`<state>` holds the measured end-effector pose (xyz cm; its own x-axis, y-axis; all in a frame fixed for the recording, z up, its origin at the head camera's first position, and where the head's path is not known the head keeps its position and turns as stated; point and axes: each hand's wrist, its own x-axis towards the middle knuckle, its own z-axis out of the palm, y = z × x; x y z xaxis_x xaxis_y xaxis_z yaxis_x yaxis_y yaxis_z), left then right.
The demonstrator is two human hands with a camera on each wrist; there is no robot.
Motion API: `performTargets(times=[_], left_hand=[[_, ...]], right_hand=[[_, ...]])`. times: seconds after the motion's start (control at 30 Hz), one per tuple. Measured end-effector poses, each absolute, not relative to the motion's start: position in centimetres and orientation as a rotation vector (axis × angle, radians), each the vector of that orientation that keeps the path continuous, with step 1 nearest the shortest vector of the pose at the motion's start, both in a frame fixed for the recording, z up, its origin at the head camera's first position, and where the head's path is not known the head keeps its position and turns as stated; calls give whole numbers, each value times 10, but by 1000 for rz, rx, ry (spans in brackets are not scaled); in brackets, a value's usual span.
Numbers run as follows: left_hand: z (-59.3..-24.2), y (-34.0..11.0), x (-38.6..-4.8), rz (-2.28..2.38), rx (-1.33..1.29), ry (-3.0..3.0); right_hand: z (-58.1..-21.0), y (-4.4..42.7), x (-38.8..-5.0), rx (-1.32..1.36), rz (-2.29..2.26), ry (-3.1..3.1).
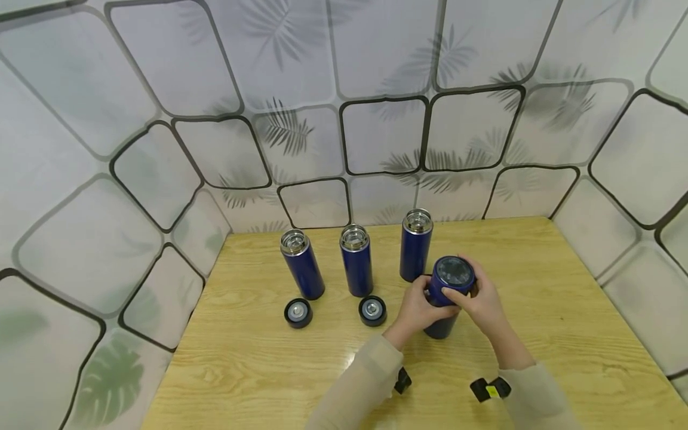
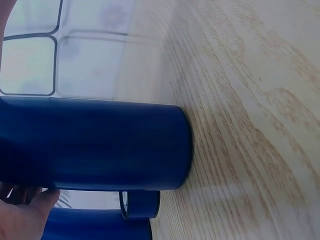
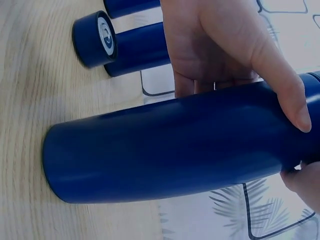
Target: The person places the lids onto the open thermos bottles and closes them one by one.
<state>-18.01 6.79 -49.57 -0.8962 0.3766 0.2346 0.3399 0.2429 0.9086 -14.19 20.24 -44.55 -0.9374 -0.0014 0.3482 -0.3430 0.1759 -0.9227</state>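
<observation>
Bottles (image 1: 442,327) number four, left hand (image 1: 419,308) gripping one, right hand (image 1: 484,303) its lid (image 1: 454,272), two lids (image 1: 298,313) loose.

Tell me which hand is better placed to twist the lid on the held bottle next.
Likely the right hand: it grips the lid at the top, while the left hand holds the bottle lower down and seems better suited to steadying it.

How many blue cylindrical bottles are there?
4: left blue cylindrical bottle, middle bottle, back-right bottle, and front bottle gripped by the left hand and right hand. None appears hidden.
</observation>
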Motion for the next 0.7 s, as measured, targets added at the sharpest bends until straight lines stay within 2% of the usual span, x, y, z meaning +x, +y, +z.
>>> performTargets(times=[0.27, 0.7], left_hand=[[-499, 68, -181, 1785, 805, 2477], [-502, 62, -178, 1739, 727, 2441]], right_hand=[[-446, 193, -139, 138, 1692, -2304], [-452, 187, -136, 16, 1523, -2263]])
